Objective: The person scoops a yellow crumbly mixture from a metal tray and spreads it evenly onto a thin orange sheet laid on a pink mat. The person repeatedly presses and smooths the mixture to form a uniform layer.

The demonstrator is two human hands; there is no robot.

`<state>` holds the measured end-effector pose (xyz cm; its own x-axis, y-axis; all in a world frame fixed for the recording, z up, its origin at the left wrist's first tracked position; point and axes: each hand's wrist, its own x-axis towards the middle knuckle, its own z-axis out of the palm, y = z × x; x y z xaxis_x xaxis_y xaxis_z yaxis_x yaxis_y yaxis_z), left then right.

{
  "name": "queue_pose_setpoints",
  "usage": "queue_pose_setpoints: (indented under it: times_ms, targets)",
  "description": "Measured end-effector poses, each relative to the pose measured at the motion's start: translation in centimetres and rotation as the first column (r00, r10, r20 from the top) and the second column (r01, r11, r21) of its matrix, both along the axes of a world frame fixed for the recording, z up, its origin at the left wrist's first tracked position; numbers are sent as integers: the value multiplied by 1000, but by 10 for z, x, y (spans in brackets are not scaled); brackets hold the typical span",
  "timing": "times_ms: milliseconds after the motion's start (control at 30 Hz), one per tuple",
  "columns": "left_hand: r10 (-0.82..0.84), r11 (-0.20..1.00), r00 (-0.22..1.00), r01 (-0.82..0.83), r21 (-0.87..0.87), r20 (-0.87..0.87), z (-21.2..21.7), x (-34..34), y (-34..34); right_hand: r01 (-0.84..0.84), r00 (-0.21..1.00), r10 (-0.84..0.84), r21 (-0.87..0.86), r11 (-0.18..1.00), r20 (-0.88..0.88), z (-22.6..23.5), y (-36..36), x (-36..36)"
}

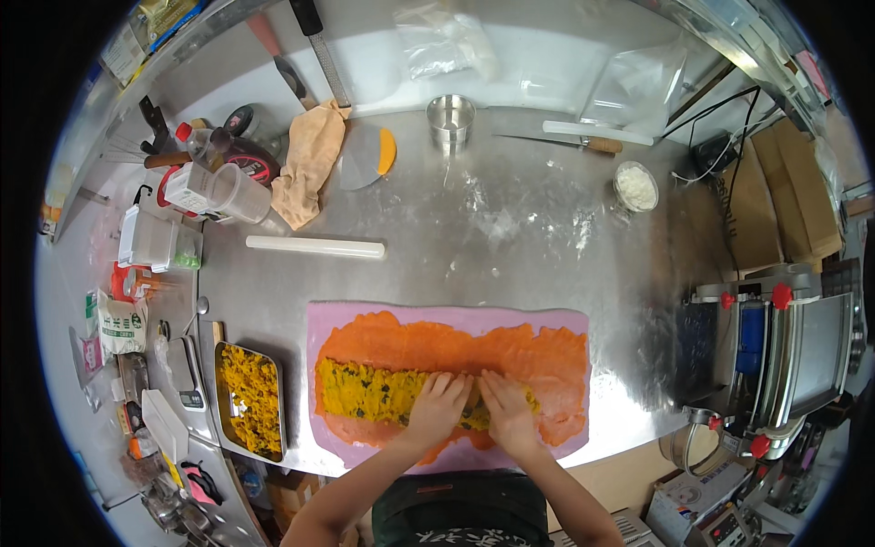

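A lilac dough sheet (447, 315) lies across the front of the steel table. An orange layer (437, 342) with a ragged outline covers most of it. Over that runs a long yellow strip of mashed filling (360, 390) with dark green bits. My left hand (442, 406) rests on the strip right of its middle, fingers stretched and pointing away from me. Close beside it, my right hand (508, 410) lies on the strip's right part, fingers also extended. Neither hand grips anything; the palms and fingertips hide some of the filling beneath.
Left of the dough stands a metal tray (283, 415) of loose yellow filling. Behind lie a white rolling pin (314, 247), a round scraper (365, 159), a metal cup (451, 120), a knife (556, 141) and a bowl of white powder (635, 187). A roller machine (775, 356) stands right.
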<state>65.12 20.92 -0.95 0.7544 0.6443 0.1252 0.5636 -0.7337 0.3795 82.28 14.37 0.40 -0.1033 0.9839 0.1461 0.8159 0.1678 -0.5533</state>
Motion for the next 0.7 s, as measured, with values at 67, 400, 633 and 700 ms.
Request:
queue_pose_setpoints:
  times_ms: [67, 400, 633, 700]
  targets:
    - [-7, 999, 995, 10, 36, -95, 0, 1, -12, -55, 998, 55, -11, 998, 36, -3, -3, -3]
    - [191, 946, 981, -178, -271, 23, 12, -40, -8, 250, 950, -267, -116, 961, -163, -8, -15, 19]
    - [148, 966, 988, -135, -222, 41, -2, -32, -13, 74, 996, -74, -3, 997, 52, -12, -19, 4]
    - [134, 968, 989, -119, -221, 55, -7, -32, -13, 20, 997, -18, -23, 1000, 80, -12, -21, 12]
